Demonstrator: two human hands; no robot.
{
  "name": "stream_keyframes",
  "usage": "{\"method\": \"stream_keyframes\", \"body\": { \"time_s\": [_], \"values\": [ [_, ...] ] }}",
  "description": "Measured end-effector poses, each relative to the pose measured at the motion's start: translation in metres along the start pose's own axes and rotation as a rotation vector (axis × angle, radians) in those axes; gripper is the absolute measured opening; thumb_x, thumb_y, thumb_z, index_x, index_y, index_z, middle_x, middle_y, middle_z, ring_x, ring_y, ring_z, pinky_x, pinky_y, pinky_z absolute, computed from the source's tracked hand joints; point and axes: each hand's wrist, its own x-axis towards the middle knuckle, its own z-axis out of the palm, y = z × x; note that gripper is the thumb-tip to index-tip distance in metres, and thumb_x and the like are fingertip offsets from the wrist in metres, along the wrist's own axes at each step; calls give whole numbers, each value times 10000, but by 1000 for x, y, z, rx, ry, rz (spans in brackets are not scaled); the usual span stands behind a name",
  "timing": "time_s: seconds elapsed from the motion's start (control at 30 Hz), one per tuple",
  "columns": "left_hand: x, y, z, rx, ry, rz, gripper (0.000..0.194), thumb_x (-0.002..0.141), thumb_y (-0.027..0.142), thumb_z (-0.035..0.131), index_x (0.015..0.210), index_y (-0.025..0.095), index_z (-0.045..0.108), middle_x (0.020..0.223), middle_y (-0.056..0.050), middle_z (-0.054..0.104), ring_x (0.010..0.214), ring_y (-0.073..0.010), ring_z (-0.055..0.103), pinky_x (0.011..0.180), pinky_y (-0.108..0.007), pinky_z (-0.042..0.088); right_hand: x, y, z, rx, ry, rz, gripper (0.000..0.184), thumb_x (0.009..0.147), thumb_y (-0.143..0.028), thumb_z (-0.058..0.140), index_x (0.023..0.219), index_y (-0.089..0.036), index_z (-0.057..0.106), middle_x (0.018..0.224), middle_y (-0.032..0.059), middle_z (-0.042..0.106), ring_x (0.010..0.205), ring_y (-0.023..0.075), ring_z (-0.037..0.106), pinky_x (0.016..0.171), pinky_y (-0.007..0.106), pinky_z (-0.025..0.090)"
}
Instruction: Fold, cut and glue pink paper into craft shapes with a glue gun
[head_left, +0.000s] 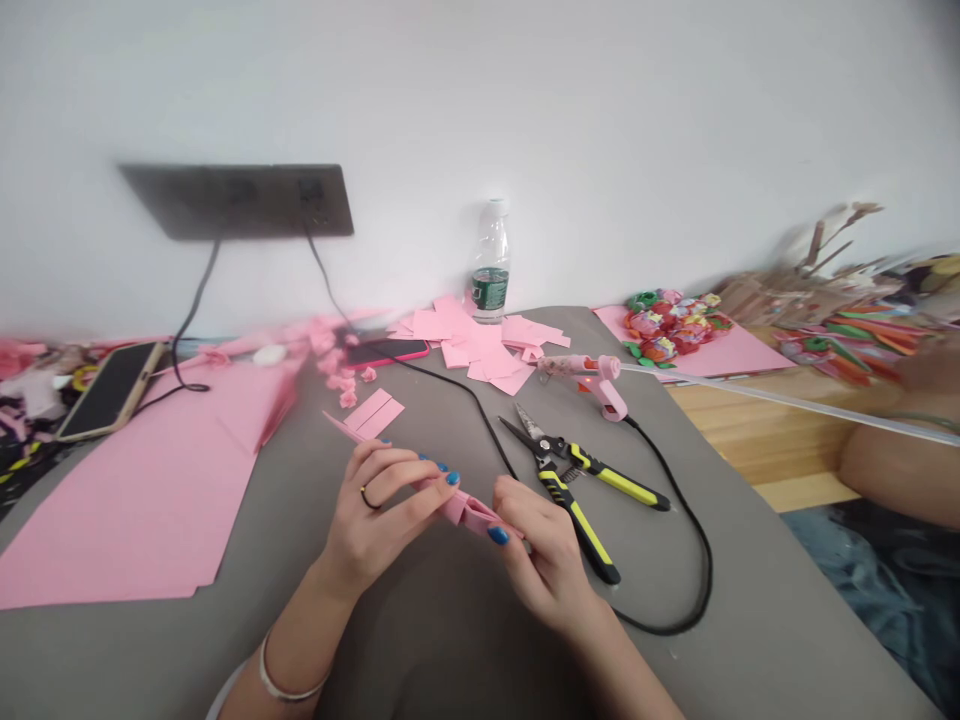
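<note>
A folded strip of pink paper is stretched between my two hands above the grey table. My left hand pinches its left part between thumb and fingers, and a thin pink end sticks out past the knuckles. At the other end, my right hand grips the strip with the thumb on top; its other fingers are curled and partly hidden. Beyond my left hand lie small cut pink paper pieces. Pruning shears with black and yellow handles rest with blades apart just past my right hand.
A pink glue gun with a long clear stick and black cable lies right of a pile of pink paper squares. A bottle stands by the wall. Large pink sheets and a phone lie left. Another person's arm is at right.
</note>
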Motion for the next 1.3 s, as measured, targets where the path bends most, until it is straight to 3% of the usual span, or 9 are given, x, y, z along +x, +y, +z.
{"method": "stream_keyframes", "body": {
  "time_s": [0.47,1.0,1.3],
  "values": [
    [-1,0,0,0,15,2,199,892,100,728,1039,231,700,877,-19,747,837,-166,680,820,-355,519,0,2,-2,-34,-30,-14,329,1056,-244,370,745,-253,263,679,-30,308,606,159,341,565,309,279],
    [-2,-2,2,27,-6,2,201,893,91,723,1038,226,690,866,-15,744,824,-162,666,823,-350,515,-3,6,4,31,-20,75,327,1045,-190,383,752,-248,249,682,-33,308,609,146,339,574,298,285],
    [-1,-2,2,26,-18,11,216,866,74,746,1031,204,693,862,-28,737,803,-167,659,796,-346,501,-6,12,8,42,9,138,372,1058,-280,406,718,-247,258,665,-38,299,591,142,343,554,295,270]
  ]
}}
